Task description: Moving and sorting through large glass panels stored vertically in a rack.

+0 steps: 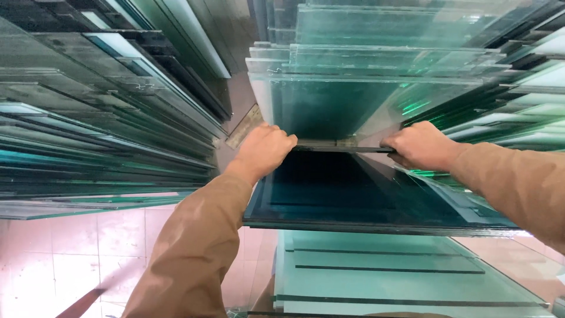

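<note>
A dark, blue-green tinted glass sheet (341, 188) stands on edge in front of me, seen from above. My left hand (265, 150) grips its top edge at the left end, fingers curled over. My right hand (421, 146) grips the same edge at the right end. Both arms wear tan sleeves. Just behind the held sheet stand several more clear, green-edged glass panes (376, 65), packed close. A paler pane (382, 271) stands nearer to me, below the dark one.
A tall stack of glass sheets (100, 123) leans at the left, with a narrow gap between it and the middle stack. More panes (529, 106) crowd the right. Pale pink floor tiles (76, 253) show at the lower left. A brown card strip (244, 126) lies by the gap.
</note>
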